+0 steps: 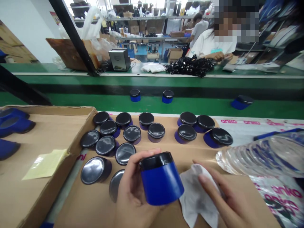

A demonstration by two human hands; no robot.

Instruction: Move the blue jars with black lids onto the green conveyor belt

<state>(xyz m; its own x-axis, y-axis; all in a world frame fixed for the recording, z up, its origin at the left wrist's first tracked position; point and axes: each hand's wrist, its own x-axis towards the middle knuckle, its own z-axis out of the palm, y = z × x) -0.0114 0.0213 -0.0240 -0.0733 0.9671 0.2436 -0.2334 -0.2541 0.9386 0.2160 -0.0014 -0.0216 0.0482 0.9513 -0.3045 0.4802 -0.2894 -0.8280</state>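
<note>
My left hand (133, 193) grips a blue jar with a black lid (160, 179), tilted with its lid pointing away from me. My right hand (228, 202) holds a white cloth (196, 196) right beside the jar's base. Both are above a sheet of brown cardboard (95, 202). Several more blue jars with shiny black lids (111, 142) lie grouped on the cardboard just beyond my hands, and another cluster (201, 128) sits further right.
A clear plastic water bottle (261, 156) lies at the right. An open cardboard box (47, 148) with a yellow slip (45, 164) sits left. A green conveyor (152, 106) carries three jars. Across it a person sits by a pile of black cables (190, 66).
</note>
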